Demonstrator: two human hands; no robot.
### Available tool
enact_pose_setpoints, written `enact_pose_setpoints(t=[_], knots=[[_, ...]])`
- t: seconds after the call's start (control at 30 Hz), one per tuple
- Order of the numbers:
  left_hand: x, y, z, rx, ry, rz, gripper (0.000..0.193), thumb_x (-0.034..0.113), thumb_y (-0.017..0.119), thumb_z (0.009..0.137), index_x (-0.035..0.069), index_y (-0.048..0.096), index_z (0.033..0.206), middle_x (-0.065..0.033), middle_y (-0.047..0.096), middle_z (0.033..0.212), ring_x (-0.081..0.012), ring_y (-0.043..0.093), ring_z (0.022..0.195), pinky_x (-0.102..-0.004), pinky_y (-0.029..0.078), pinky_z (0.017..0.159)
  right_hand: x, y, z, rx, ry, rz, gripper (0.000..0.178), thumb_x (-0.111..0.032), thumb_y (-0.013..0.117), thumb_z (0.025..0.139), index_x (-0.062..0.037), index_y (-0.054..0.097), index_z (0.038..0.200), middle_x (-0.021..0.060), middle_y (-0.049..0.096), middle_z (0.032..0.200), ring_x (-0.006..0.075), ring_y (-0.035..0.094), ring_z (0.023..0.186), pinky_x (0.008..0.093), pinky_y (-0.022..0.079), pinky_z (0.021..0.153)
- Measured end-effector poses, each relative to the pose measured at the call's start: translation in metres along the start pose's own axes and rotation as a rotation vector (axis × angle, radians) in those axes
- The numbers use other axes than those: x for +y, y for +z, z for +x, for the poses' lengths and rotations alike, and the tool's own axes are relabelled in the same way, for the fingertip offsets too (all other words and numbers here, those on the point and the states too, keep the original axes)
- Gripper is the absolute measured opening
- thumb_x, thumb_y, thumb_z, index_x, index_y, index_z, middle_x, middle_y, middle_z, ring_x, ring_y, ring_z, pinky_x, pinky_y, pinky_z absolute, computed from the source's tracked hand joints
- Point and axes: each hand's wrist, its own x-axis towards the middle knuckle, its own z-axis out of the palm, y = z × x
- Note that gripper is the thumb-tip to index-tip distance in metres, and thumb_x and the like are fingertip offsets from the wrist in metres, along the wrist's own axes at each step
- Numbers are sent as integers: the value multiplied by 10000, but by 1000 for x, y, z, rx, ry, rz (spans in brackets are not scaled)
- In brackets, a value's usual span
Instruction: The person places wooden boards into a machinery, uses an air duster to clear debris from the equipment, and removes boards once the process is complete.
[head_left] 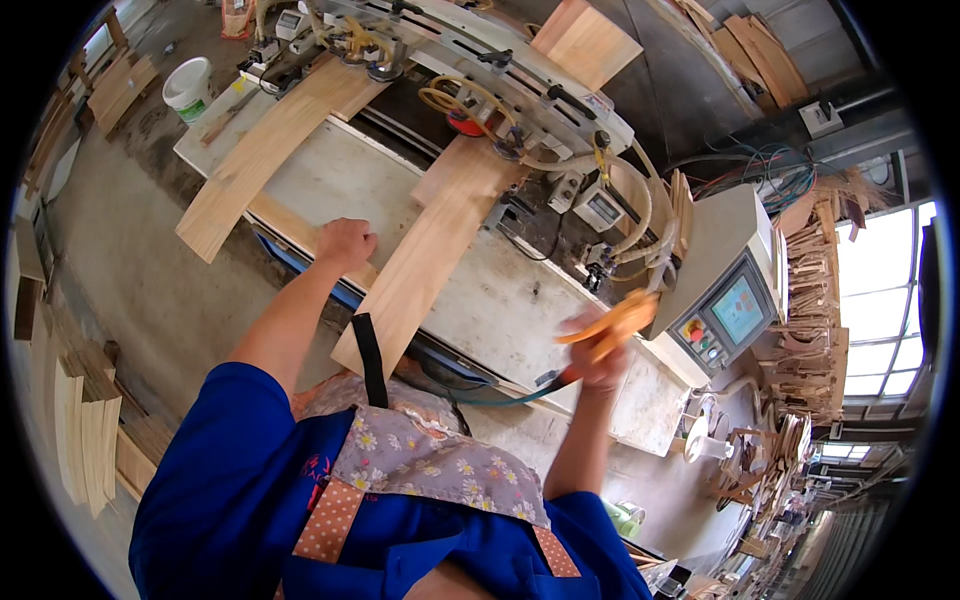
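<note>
My right hand point(597, 362) is wrapped round an orange air blow gun point(622, 322), blurred by motion, with a teal hose point(510, 401) running from it to the left. It is over the right part of the white worktable, near the control panel. My left hand point(345, 243) is closed in a fist, with nothing seen sticking out of it, over a narrow wooden strip point(283, 222) on the table's near edge. A long pale board point(432, 255) lies right of that fist, its far end under the machine head. Another long board point(262, 142) lies to the left.
A machine beam point(470, 45) with clamps and yellow hoses spans the table's far side. The control box point(735, 300) with a screen and buttons stands at the right. A white bucket point(188, 88) is on the floor at far left. Wood pieces are stacked point(812, 310) near the window.
</note>
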Motion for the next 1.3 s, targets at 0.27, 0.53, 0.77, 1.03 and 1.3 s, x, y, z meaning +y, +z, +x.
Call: enact_pose_setpoints(t=[0.27,0.53,0.77,1.03,1.3], knots=[[-3,-2,0,15,-20,26,279,334,538,820,85,646,757,-166,662,805,-362,628,806,-471,505,721,62,43,-80,587,573,-654,320,-323,603,881,-5,611,919,30,610,677,38,394,408,207,306,372],[6,2,2,49,-24,52,289,350,546,822,89,647,752,-157,665,799,-361,631,807,-469,506,728,82,4,-173,1244,426,-1365,341,-343,623,879,-21,618,765,35,577,549,110,525,419,276,421,415],[5,0,3,9,-48,68,297,358,546,824,87,654,771,-152,669,823,-358,628,833,-463,505,748,87,2,-180,1368,479,-1508,489,-500,616,836,-27,663,723,108,610,560,274,634,579,406,474,591],[6,-6,0,-7,-34,74,298,349,539,828,79,653,777,-141,674,843,-341,626,862,-459,497,767,52,42,-154,1369,597,-1374,525,-529,539,872,-39,669,739,90,632,586,252,652,634,404,464,612],[-1,1,1,31,-20,118,292,358,558,826,87,656,786,-139,677,845,-333,633,846,-453,503,752,51,29,-167,1226,434,-1272,487,-483,507,905,-41,652,761,52,634,592,189,630,624,347,455,620]])
